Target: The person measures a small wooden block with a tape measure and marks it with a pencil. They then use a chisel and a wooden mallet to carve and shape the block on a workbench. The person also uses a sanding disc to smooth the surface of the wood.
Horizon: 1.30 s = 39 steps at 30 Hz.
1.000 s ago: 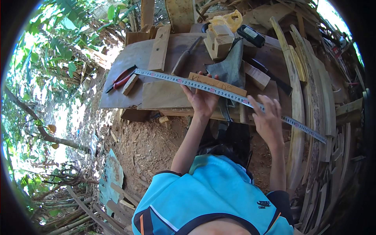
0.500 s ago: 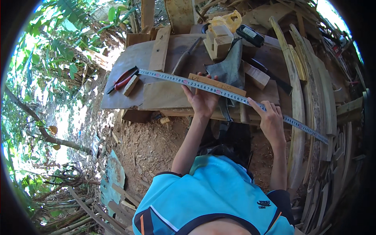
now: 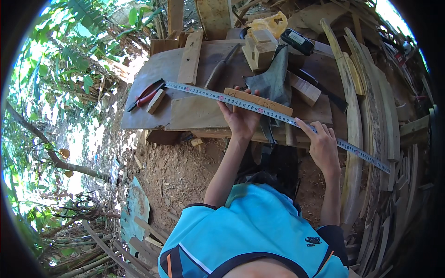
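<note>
Left hand [image 3: 244, 123], half closed around a wood block [image 3: 259, 102], appears over the table's [image 3: 143, 119] 6 o'clock edge. At the block's 4 o'clock, the right hand [image 3: 322, 143], partly curled, touches the tape measure [image 3: 197, 91]; whether pinching, I cannot tell. It spans from pliers [image 3: 146, 99] at 9 o'clock across boards [image 3: 354, 127] at 4 o'clock. Dirt floor [image 3: 171, 167] opens toward 7.

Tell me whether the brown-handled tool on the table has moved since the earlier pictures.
No: judged against the pale plank to its left, the brown-handled tool shows no visible shift in any direction.
</note>
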{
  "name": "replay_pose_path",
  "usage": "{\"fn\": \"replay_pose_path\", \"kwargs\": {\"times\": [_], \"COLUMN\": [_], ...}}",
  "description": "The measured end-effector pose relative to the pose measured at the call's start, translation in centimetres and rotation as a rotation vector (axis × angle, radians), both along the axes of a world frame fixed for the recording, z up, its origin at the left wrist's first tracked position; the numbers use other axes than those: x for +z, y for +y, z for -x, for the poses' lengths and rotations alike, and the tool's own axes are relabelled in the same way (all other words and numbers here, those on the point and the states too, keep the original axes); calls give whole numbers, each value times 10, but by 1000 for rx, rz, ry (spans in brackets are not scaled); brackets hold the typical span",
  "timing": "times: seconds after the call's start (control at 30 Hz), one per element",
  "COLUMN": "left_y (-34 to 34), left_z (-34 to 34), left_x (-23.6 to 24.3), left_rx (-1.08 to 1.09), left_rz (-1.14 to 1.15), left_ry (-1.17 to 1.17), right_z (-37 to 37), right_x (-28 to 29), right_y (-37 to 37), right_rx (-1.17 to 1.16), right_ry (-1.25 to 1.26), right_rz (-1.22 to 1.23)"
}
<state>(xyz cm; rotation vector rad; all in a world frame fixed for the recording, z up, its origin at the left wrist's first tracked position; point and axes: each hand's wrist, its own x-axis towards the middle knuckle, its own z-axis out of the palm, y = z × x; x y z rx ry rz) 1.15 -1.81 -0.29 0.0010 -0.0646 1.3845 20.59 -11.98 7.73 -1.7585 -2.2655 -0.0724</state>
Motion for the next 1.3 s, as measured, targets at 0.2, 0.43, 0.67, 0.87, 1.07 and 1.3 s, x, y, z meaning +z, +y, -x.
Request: {"fn": "replay_pose_path", "kwargs": {"times": [0.2,0.43,0.67,0.87,1.07,1.3], "left_y": [0,0,1,1,1,1], "left_z": [0,0,0,0,-1,1], "left_x": [-1,-1,-2,-2,-3,-4], "left_rx": [1,-11,3,-3,-2,-4], "left_rz": [-17,-28,-28,-27,-39,-53], "left_ry": [-15,-42,-31,-29,13,-20], "right_z": [0,0,-1,-3,-2,-2], "right_x": [2,4,4,3,3,5], "right_y": [-1,-1,0,0,0,1], "right_rx": [-3,-7,-6,-5,-3,3], "right_ry": [7,32,42,36,42,59], "right_rz": [31,69,70,86,92,110]}}
